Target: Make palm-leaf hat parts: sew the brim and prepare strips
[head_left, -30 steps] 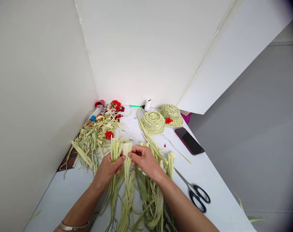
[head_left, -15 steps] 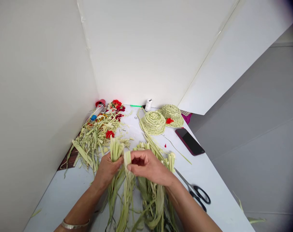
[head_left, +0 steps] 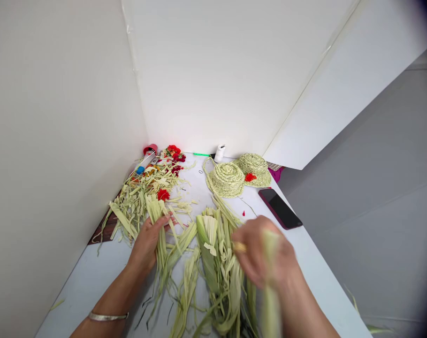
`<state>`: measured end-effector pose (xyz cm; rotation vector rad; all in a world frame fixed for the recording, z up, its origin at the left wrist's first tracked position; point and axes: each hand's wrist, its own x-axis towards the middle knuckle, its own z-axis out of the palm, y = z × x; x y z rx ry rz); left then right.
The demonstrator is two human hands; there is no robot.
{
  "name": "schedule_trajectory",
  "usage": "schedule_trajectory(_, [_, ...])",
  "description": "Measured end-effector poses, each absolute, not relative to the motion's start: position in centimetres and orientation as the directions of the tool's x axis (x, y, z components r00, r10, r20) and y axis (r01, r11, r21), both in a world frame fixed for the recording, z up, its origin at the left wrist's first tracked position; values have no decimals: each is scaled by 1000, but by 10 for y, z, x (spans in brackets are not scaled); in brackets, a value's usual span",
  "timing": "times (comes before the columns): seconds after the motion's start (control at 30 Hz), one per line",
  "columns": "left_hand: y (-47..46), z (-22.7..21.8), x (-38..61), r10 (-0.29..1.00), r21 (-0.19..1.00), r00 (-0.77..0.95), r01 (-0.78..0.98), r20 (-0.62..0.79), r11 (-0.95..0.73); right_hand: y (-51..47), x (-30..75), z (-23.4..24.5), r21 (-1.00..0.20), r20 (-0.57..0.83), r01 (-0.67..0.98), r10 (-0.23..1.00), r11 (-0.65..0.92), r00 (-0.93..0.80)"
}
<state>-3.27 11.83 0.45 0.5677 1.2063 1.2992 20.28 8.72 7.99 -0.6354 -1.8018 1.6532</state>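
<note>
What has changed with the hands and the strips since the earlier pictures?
The right hand has moved away from the left hand, to the right and up toward the camera, and a blurred pale strip goes with it. The left hand has shifted slightly left and still grips its bundle of strips. The small woven hats and the phone stayed where they were.

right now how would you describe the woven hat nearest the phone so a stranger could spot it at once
On the white table, look past the heap of pale green leaf strips to the two small woven hats at the far end. The right woven hat sits beside the dark phone and has a red flower on it, unlike the left woven hat, which has a looped strand instead.
</note>
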Motion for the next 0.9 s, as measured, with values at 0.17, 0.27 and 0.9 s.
schedule_trajectory(0.17, [107, 8, -25, 933, 859, 254, -385, -253, 338, 112, 157, 47, -991, -98, -30, 878, -127, -469])
schedule_trajectory(0.27, [106, 5, -25, 911, 881, 326, -312, -251, 355, 118, 150, 32, -989, -117, -32, 884, -148, -452])
schedule_trajectory(0.9, [105, -3, -22, 947, 911, 176, -273, -268, 308, 117, 142, 29, -997, -79, 50, 946, -67, -314])
